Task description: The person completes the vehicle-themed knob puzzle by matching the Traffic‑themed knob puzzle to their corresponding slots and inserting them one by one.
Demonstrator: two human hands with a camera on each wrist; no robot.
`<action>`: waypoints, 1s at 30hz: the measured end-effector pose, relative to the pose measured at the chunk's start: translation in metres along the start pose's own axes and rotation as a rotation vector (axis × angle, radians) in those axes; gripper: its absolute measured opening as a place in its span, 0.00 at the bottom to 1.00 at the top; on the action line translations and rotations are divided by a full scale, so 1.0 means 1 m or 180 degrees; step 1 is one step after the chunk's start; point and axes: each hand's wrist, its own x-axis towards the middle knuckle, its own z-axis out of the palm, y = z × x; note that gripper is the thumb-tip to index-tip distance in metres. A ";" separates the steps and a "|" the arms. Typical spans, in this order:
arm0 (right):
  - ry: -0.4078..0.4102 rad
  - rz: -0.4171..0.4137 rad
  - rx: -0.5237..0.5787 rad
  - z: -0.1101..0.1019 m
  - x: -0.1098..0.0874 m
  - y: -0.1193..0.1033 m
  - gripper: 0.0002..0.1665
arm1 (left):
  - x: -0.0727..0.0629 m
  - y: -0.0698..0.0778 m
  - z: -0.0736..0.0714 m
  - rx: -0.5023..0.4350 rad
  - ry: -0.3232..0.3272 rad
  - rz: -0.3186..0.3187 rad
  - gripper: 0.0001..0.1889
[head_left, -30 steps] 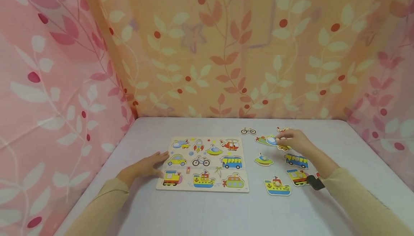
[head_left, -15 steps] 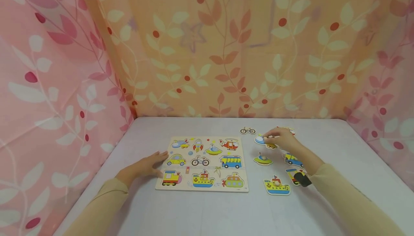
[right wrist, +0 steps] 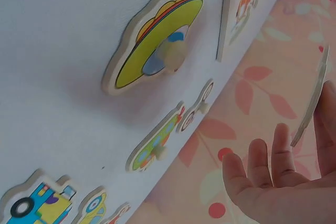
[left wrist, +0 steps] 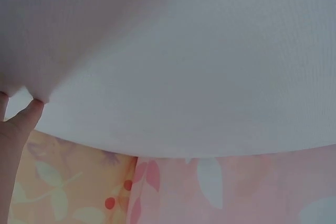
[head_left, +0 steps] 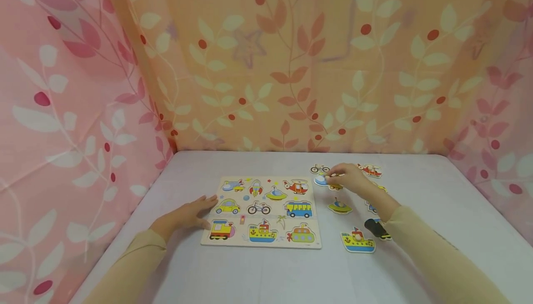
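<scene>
In the head view, my right hand (head_left: 357, 183) pinches a blue-and-yellow airplane puzzle piece (head_left: 320, 180), lifted over the table. The right wrist view shows that airplane piece (right wrist: 314, 98) nearly edge-on, with the other fingers spread below it. Lying beneath is a flying saucer piece (head_left: 340, 206) with a round wooden knob. A bicycle piece (head_left: 319, 168) lies just behind the airplane. My left hand (head_left: 189, 212) rests with extended fingers at the left edge of the wooden puzzle board (head_left: 266, 245), whose pictures show matching vehicles. Only some left fingers (left wrist: 35, 114) enter the left wrist view.
Right of the board lie a boat piece (head_left: 358, 241), a helicopter piece (head_left: 369, 170) and a bus piece (head_left: 370, 207) partly behind the right arm. A submarine piece (right wrist: 155, 140) and a car piece (right wrist: 93, 211) show in the right wrist view. Patterned curtains (head_left: 270, 63) enclose the table.
My right hand has moved left with the airplane piece, from beside the helicopter to near the bicycle, uncovering the helicopter. The left hand and board have stayed in place.
</scene>
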 end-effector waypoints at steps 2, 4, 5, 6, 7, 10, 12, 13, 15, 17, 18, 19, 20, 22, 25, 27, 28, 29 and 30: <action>-0.0015 -0.0002 0.0020 0.004 0.002 -0.002 0.15 | 0.000 0.001 -0.001 0.0008 -0.0008 -0.0048 0.47; -0.0017 0.0036 0.0045 0.007 0.005 -0.004 0.15 | 0.000 0.002 -0.002 0.0015 -0.0019 -0.0078 0.47; -0.0023 0.0056 0.0060 0.009 0.006 -0.005 0.16 | 0.000 0.002 -0.002 0.0021 -0.0026 -0.0086 0.47; -0.0022 0.0073 0.0070 0.011 0.007 -0.005 0.16 | 0.000 0.003 -0.003 0.0021 -0.0033 -0.0103 0.48; -0.0018 0.0095 0.0088 0.013 0.009 -0.006 0.16 | 0.000 0.003 -0.003 0.0028 -0.0035 -0.0110 0.48; -0.0009 0.0096 0.0132 0.019 0.012 -0.007 0.16 | 0.001 0.003 -0.003 0.0046 -0.0047 -0.0088 0.48; -0.0017 0.0079 0.0132 0.022 0.014 -0.008 0.15 | 0.002 0.003 -0.003 0.0053 -0.0056 -0.0086 0.47; -0.0029 0.0057 0.0132 0.024 0.014 -0.009 0.15 | 0.002 0.003 -0.003 0.0056 -0.0060 -0.0083 0.47; -0.0058 0.0046 0.0117 0.026 0.015 -0.011 0.14 | 0.003 0.002 -0.002 0.0055 -0.0065 -0.0113 0.47; -0.0066 0.0034 0.0115 0.029 0.017 -0.014 0.14 | 0.004 0.002 -0.001 0.0058 -0.0061 -0.0149 0.48; -0.0069 0.0034 0.0125 0.031 0.017 -0.015 0.13 | 0.003 0.002 -0.001 0.0055 -0.0058 -0.0167 0.48; -0.0081 0.0022 0.0145 0.033 0.018 -0.015 0.13 | 0.003 0.002 -0.001 0.0044 -0.0056 -0.0172 0.48; -0.0085 0.0021 0.0151 0.036 0.019 -0.015 0.13 | 0.003 0.001 0.000 0.0036 -0.0056 -0.0184 0.48; -0.0079 0.0011 0.0175 0.041 0.021 -0.016 0.12 | 0.004 0.001 0.000 0.0026 -0.0064 -0.0200 0.49; -0.0064 -0.0018 0.0218 0.049 0.022 -0.017 0.12 | 0.005 -0.001 0.000 0.0022 -0.0083 -0.0190 0.49; -0.0047 -0.0049 0.0229 0.053 0.023 -0.021 0.12 | 0.005 -0.001 0.000 0.0035 -0.0081 -0.0204 0.49; -0.0050 -0.0056 0.0230 0.054 0.023 -0.023 0.12 | 0.005 -0.002 0.000 0.0036 -0.0081 -0.0197 0.49; -0.0056 -0.0057 0.0250 0.056 0.024 -0.024 0.12 | 0.006 -0.002 0.000 0.0043 -0.0083 -0.0172 0.49; -0.0063 -0.0067 0.0244 0.057 0.024 -0.027 0.12 | 0.006 -0.002 0.000 0.0045 -0.0081 -0.0145 0.49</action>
